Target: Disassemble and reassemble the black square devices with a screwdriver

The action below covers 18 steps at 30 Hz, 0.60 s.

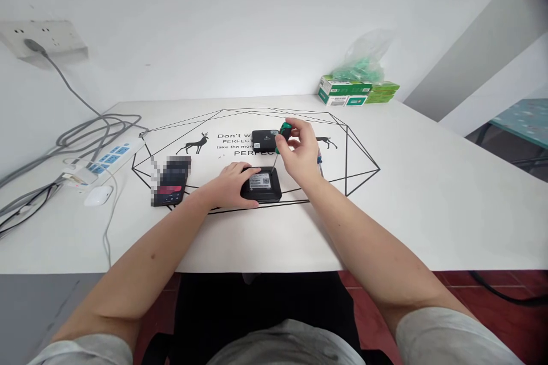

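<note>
A square black electronic device (275, 187) with a white printed label lies flat on the white table. My left hand (231, 186) is closed on its left side, thumb along the near edge and fingers over the far edge. My right hand (303, 151) grips a screwdriver (285, 129) by its green and black handle. The shaft slants down, its tip at the device's far right corner; whether it sits in a screw is too small to tell. Just behind lies a second black box (262, 140), partly covered by the right hand.
A blue-ended slim object (319, 158) shows beside my right wrist. A phone (172, 181) lies at left, near a white earphone case (99, 195), a power strip (112, 158) and coiled grey cables (94, 124). Green boxes (345, 90) under a plastic bag (362, 65) stand against the wall.
</note>
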Each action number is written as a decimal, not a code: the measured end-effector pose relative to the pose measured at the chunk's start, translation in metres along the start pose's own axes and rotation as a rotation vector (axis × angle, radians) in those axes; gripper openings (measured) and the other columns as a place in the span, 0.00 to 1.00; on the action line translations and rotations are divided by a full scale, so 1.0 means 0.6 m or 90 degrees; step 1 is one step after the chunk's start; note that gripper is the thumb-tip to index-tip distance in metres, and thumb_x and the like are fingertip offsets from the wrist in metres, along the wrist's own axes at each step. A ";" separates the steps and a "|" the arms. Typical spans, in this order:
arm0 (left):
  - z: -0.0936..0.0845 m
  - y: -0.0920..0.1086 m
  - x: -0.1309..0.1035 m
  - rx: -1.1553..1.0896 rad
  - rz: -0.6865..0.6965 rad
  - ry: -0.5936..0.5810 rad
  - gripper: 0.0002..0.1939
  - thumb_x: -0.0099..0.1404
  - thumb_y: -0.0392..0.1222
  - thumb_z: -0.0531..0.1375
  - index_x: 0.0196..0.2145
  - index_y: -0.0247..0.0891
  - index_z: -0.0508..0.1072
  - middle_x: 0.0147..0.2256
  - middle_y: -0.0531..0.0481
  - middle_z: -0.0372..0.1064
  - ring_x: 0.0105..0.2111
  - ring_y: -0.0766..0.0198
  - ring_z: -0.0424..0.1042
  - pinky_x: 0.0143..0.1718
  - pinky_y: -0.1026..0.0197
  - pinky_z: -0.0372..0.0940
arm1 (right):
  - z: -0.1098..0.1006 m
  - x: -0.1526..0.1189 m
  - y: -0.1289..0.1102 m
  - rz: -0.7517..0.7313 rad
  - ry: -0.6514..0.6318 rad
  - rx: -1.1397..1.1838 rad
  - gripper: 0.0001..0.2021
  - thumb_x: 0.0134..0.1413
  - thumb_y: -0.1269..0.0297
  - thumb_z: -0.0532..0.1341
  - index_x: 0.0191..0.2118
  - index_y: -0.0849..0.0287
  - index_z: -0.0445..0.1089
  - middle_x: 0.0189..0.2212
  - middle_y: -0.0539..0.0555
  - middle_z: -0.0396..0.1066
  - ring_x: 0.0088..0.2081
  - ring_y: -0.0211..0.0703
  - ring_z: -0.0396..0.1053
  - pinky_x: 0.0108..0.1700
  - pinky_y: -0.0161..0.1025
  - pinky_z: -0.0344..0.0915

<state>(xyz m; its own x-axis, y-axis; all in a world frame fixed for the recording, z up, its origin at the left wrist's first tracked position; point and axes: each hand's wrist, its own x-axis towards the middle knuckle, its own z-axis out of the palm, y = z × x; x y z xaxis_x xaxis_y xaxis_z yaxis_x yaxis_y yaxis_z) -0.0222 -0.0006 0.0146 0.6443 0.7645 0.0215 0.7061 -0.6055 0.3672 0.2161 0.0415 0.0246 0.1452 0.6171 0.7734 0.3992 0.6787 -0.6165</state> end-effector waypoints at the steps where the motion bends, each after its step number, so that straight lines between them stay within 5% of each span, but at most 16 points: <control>1: 0.000 0.002 -0.002 0.008 -0.009 -0.003 0.52 0.62 0.64 0.72 0.76 0.44 0.61 0.73 0.35 0.57 0.74 0.33 0.54 0.74 0.33 0.54 | 0.001 -0.002 -0.002 -0.008 -0.005 0.005 0.18 0.64 0.62 0.64 0.58 0.49 0.70 0.49 0.56 0.73 0.45 0.48 0.74 0.37 0.44 0.78; 5: 0.013 0.016 0.012 0.000 -0.003 -0.017 0.56 0.65 0.71 0.68 0.78 0.39 0.56 0.79 0.32 0.44 0.79 0.31 0.42 0.77 0.33 0.45 | 0.003 -0.005 -0.013 -0.053 -0.027 0.000 0.17 0.65 0.62 0.64 0.58 0.49 0.71 0.49 0.56 0.72 0.46 0.47 0.73 0.37 0.43 0.77; 11: 0.028 0.017 0.028 0.014 0.043 0.010 0.50 0.66 0.66 0.69 0.78 0.43 0.60 0.76 0.32 0.54 0.76 0.34 0.52 0.76 0.33 0.48 | 0.001 -0.006 -0.024 -0.089 -0.035 0.018 0.15 0.64 0.64 0.65 0.56 0.48 0.72 0.47 0.55 0.72 0.45 0.47 0.72 0.35 0.43 0.76; 18: 0.024 0.002 0.019 0.002 0.045 -0.003 0.52 0.66 0.69 0.69 0.79 0.48 0.58 0.75 0.35 0.54 0.73 0.32 0.54 0.74 0.31 0.50 | 0.002 -0.012 -0.034 -0.087 -0.064 0.036 0.15 0.64 0.64 0.65 0.55 0.48 0.72 0.47 0.56 0.72 0.47 0.48 0.72 0.35 0.44 0.75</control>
<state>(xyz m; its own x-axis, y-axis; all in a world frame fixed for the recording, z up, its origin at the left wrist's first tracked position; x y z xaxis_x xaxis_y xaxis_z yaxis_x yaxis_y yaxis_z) -0.0101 0.0042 0.0018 0.6934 0.7193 0.0432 0.6599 -0.6580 0.3627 0.2061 0.0237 0.0317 0.0004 0.5521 0.8338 0.3568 0.7788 -0.5159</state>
